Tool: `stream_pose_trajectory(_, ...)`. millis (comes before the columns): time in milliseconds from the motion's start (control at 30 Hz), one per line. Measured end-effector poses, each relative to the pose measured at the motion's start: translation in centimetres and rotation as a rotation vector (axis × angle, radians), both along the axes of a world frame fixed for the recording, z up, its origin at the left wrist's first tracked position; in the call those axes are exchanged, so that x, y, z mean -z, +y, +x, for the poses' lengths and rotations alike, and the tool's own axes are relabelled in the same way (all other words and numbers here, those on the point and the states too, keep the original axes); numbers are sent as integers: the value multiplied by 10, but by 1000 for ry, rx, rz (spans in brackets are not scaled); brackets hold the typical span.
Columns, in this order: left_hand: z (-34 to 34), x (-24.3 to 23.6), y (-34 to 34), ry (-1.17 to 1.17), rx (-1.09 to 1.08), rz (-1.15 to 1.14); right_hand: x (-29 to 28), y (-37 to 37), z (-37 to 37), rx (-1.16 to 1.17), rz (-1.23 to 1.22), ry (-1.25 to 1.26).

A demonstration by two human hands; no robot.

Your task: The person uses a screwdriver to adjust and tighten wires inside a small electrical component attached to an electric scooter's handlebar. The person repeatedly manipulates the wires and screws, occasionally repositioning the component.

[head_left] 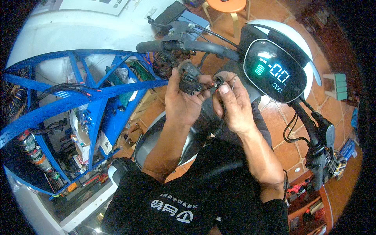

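Note:
My left hand grips a black handlebar switch housing, held just below the scooter's left handlebar. Close beside it, my right hand pinches a small black part with thin wire and a bit of red at its side, between thumb and forefinger. A lit dashboard display sits on the scooter to the upper right of my hands, with a white cowl behind it.
A blue metal shelf rack holding wires and parts fills the left. An orange stool stands behind the scooter. The right handlebar and cables hang at right. Tiled floor, a pale green box and red shelving lie beyond.

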State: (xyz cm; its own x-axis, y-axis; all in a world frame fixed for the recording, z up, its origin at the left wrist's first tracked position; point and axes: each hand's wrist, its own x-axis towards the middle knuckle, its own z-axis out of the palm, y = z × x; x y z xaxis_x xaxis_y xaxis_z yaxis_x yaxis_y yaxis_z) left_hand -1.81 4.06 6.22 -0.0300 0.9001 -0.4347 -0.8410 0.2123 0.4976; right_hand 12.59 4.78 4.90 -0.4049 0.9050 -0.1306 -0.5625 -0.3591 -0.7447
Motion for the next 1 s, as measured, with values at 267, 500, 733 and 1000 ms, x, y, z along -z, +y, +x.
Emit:
stream_pose_trajectory(267,-3,11,-2,-69,-32,25,4,-3,-4,24,25,-59)
stream_pose_trajectory(500,-1,25,-4,-172,-89,-1,12,-6,-4,52,-8,-96)
stream_pose_trajectory(733,-2,30,-11,-144,-79,-164,20,-10,9,90,-38,-317)
stream_pose_trajectory(1000,-11,33,-14,-44,67,-30,15,-13,24,-34,-173,-260)
